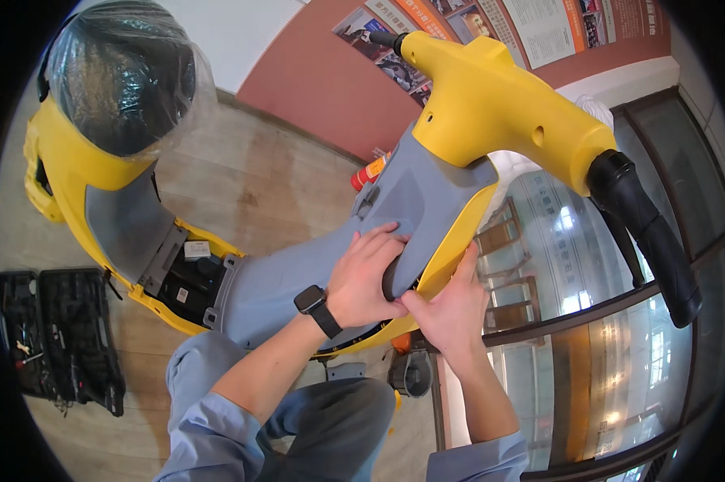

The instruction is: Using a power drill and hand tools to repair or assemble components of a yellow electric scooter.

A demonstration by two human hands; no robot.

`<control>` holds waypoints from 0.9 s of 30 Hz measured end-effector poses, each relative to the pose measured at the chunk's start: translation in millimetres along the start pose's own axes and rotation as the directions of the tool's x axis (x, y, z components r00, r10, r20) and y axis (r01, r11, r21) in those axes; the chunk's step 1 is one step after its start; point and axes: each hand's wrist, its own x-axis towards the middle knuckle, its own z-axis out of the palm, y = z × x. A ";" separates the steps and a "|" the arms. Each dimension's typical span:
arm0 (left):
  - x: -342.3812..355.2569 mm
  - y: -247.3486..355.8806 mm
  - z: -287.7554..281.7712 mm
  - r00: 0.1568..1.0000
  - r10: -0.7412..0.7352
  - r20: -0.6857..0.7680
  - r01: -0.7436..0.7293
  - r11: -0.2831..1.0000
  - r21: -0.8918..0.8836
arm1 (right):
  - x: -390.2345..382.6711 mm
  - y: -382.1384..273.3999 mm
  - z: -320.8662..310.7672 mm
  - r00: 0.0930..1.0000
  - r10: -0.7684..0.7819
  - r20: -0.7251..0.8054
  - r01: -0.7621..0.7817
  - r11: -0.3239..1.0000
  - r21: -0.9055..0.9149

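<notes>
A yellow electric scooter with a grey front panel point(411, 193) and grey floorboard point(278, 285) stands in front of me. My left hand point(364, 273), with a black watch above it, rests bent fingers on the grey panel, its thumb at the panel's lower right edge. My right hand point(451, 309) is closed around the yellow side trim point(451, 261), fingers outside and thumb inward. Both thumbs nearly meet at the seam, where a dark gap shows beside the left hand. The right fingertips are partly hidden behind the trim.
The plastic-wrapped seat point(122, 76) is at left, above an open compartment holding a white-labelled box point(196, 251). A black tool case point(61, 337) lies open on the floor. Black handlebar grip point(655, 249) juts out at right, near glass panes. A red fire extinguisher point(370, 173) stands behind.
</notes>
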 end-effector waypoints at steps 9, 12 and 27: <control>1.7 2.1 -8.5 0.998 0.063 -0.014 -0.063 0.997 0.042 | 9.8 -3.2 -17.0 0.770 -0.590 -0.244 0.471 0.783 -0.407; 6.6 4.6 -7.8 0.999 0.046 0.023 -0.046 0.999 0.010 | 18.6 36.9 -20.4 0.226 -0.960 0.166 0.894 0.137 -0.427; 0.4 6.2 -2.9 0.998 -0.029 0.056 0.032 0.998 -0.058 | 55.0 52.9 28.4 -0.162 -0.986 0.048 0.932 -0.169 -0.320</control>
